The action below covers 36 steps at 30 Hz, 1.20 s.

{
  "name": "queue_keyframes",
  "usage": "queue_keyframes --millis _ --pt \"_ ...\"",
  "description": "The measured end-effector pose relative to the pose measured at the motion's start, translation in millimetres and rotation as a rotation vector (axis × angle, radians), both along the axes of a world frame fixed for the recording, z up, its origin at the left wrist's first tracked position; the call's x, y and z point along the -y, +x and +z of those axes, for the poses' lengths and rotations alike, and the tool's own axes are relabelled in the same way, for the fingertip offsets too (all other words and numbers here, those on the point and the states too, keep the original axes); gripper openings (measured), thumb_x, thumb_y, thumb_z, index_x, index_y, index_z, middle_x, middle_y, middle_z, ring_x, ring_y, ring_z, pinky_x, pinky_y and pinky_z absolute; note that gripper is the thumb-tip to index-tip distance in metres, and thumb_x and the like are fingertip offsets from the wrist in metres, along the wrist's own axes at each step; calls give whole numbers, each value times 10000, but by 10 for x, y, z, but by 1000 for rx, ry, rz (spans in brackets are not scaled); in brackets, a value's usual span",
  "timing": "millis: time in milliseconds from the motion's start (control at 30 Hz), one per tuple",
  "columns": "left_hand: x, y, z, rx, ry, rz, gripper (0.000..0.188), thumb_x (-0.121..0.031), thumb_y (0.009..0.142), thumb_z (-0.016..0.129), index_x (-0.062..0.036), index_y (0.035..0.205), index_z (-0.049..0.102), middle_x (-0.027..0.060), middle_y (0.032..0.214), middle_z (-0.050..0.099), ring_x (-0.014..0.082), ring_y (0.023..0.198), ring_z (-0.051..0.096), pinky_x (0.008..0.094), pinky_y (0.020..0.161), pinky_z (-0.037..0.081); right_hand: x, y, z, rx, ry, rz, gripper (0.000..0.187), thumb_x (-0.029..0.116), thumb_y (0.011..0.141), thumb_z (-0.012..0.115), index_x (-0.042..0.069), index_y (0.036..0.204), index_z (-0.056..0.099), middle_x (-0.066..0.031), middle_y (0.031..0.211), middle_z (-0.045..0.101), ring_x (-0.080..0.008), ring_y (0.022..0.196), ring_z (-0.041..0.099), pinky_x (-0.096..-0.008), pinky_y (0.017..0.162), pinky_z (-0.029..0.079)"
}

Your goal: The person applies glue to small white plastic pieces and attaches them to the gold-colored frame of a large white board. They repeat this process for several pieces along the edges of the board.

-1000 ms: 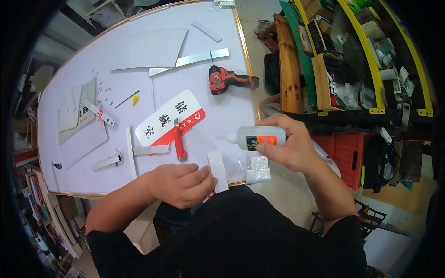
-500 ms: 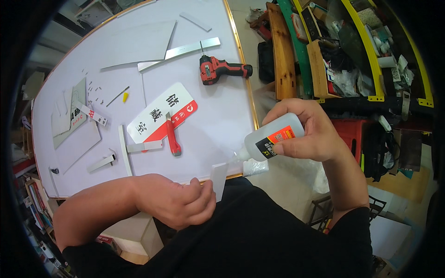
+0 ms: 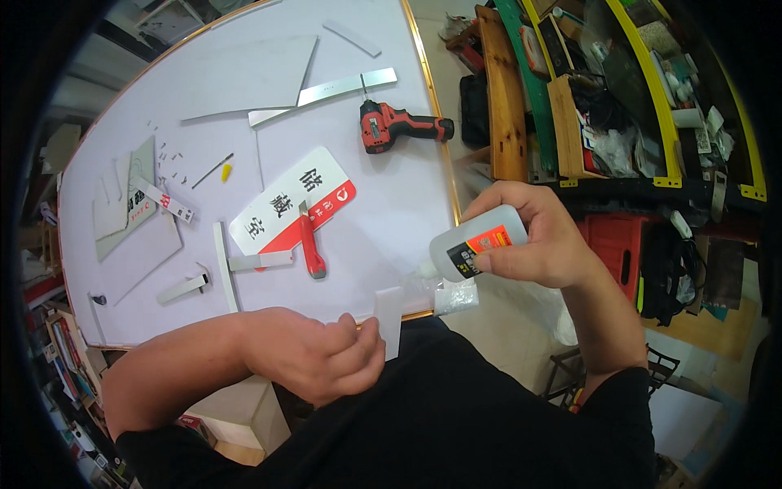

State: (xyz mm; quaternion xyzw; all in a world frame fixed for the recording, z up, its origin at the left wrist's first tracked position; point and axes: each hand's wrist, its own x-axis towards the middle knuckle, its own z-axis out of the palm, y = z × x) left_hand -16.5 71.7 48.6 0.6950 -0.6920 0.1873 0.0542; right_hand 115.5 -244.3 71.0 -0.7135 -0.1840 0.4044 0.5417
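My left hand grips a small flat white strip between thumb and fingers, close to my body at the table's near edge. In my right hand is a tilted white squeeze bottle with a black and orange label. Its clear nozzle points down and left toward the strip's upper end; whether the tip touches is hard to make out. Beyond the hands lie a red utility knife and a white-and-red sign plate with black characters.
A red and black cordless drill lies near the gold-edged right side of the white table. Metal strips, grey sheets, a screwdriver bit and several screws are spread farther off. Cluttered shelves stand at right.
The view has shifted slightly, so the table's things appear a little to the right. Both hands keep their hold, and the bottle stays tilted over the strip's end.
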Motion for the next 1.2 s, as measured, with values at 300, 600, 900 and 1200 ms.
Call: queue_keyframes --millis 300,600,900,1200 --pt "-381 -307 -636 -245 -280 743 319 -82 742 743 -59 1059 775 47 1040 695 219 951 704 318 752 528 -169 -186 -1721 -437 141 -511 552 13 795 861 -16 1289 619 -99 1121 732 -174 945 729 -341 857 615" --pt "-456 -902 -1090 -367 -450 1118 335 -42 692 748 -43 1026 781 82 992 707 260 863 731 352 704 558 -1282 -506 -2650 218 -62 -326 468 144 867 834 48 1248 580 -116 1168 695 -226 1111 674 -360 966 530" --pt "-609 -1039 -1202 -404 -454 1088 293 -58 728 768 -64 1020 778 67 974 705 258 857 733 351 697 559 -2886 330 -2718 628 -30 -207 362 68 837 731 37 1165 582 -211 1101 692 -431 1087 640 -514 943 517" --pt "-771 -802 -1517 -555 -414 868 352 -117 753 718 -34 1092 764 68 1030 692 239 899 710 329 708 549 -2713 429 -2769 683 -76 -44 510 98 882 728 15 1363 581 -201 1278 685 -382 1217 636 -457 1054 506"
